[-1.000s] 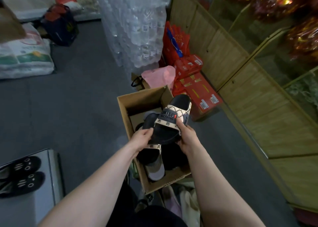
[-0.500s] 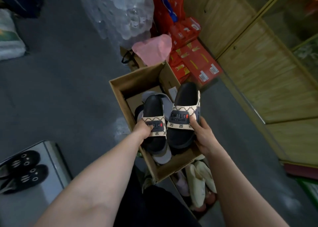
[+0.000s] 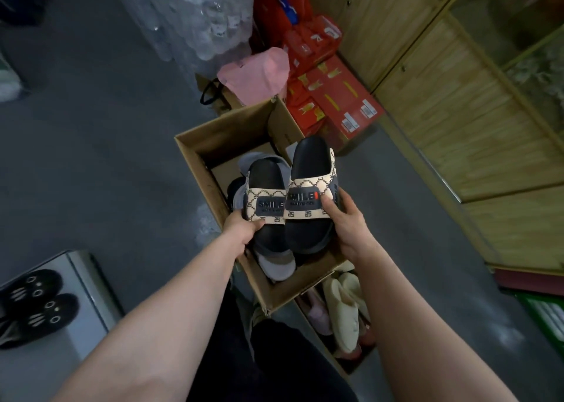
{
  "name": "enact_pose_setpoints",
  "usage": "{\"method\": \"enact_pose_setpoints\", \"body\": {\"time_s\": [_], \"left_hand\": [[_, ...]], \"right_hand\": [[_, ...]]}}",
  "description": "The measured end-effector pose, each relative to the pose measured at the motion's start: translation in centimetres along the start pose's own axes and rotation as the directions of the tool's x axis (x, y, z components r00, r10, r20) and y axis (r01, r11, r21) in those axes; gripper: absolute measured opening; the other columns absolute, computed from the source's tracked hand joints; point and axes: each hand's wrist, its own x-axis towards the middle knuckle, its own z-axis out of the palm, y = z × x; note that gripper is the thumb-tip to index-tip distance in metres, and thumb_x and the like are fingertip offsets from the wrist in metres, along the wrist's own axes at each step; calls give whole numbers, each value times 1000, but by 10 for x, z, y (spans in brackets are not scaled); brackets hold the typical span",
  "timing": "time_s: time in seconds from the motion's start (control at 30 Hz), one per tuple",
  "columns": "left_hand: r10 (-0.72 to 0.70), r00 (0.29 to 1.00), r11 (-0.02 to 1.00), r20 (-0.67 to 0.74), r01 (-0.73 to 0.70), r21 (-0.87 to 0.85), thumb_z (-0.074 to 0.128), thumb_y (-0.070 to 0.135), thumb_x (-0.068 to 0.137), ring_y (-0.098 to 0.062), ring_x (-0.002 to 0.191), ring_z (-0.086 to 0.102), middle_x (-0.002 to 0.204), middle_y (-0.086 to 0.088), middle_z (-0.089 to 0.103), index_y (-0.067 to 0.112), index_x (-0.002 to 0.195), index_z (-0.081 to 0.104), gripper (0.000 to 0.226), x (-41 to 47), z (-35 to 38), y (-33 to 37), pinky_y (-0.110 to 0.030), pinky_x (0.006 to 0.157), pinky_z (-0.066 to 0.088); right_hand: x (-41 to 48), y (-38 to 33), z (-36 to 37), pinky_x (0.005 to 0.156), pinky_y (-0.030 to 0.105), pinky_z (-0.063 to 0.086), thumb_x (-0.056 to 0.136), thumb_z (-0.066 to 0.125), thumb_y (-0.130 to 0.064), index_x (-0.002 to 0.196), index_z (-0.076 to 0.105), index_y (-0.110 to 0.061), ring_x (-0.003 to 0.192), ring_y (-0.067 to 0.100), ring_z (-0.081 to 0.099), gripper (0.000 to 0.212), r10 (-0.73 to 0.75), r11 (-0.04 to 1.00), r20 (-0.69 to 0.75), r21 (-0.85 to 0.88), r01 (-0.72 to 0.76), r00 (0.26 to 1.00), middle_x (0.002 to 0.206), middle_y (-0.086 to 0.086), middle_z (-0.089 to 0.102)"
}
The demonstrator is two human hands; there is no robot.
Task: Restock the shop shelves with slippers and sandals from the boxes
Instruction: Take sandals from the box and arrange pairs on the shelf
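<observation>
Two black slides with beige patterned "SMILE" straps are held side by side above an open cardboard box (image 3: 195, 151). My left hand (image 3: 241, 229) grips the left slide (image 3: 265, 182) at its toe end. My right hand (image 3: 348, 218) grips the right slide (image 3: 311, 160), thumb on its strap. Grey slippers (image 3: 276, 266) lie in the box beneath them. A second box (image 3: 345, 368) nearer my legs holds cream and pink slippers (image 3: 341, 304).
A grey shelf surface (image 3: 79, 282) at lower left carries a pair of black fluffy slippers (image 3: 33, 304). Red cartons (image 3: 338, 96), a pink bag (image 3: 256, 75) and wrapped water bottles (image 3: 195, 17) stand behind the box. A wooden glass-fronted cabinet (image 3: 442, 102) runs along the right.
The two slides were stacked over the box; now each hand holds one and they sit side by side. The view has tilted down and closer to the box.
</observation>
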Motion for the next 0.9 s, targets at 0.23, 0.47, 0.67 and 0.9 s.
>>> {"method": "enact_pose_setpoints", "body": {"time_s": [0.23,0.47,0.67,0.9], "left_hand": [[136,988,907,-66,-151,-394,66,-4,86,-22,99,60,118,-10,65,11,127,53,46,-65,-35,-11,-37,85,53],[269,937,738,-223,-349,-578,62,-14,85,-14,104,61,117,-5,65,14,129,52,53,-136,-87,-51,-26,90,50],[269,897,635,-351,-439,-635,65,-16,80,-10,102,66,115,-1,69,15,132,52,62,-181,-157,-110,-26,88,54],[133,824,570,-550,-518,-638,68,-15,77,-13,114,62,118,3,68,17,139,47,73,-232,-223,-197,-32,100,48]], "right_hand": [[-27,-41,18,95,43,55,90,69,-36,142,48,-27,109,22,68,56,-115,991,107,76,107,988,121,1,70],[-80,-64,82,77,33,59,98,59,-30,127,62,-22,101,19,71,30,-231,971,372,27,238,899,113,3,74],[-120,-43,160,77,33,58,97,58,-35,131,60,-14,108,25,69,41,-170,966,580,-59,250,797,120,10,70],[-181,12,245,98,48,52,86,69,-34,132,58,-9,113,32,66,53,-47,950,757,-169,264,652,122,15,68]]}}
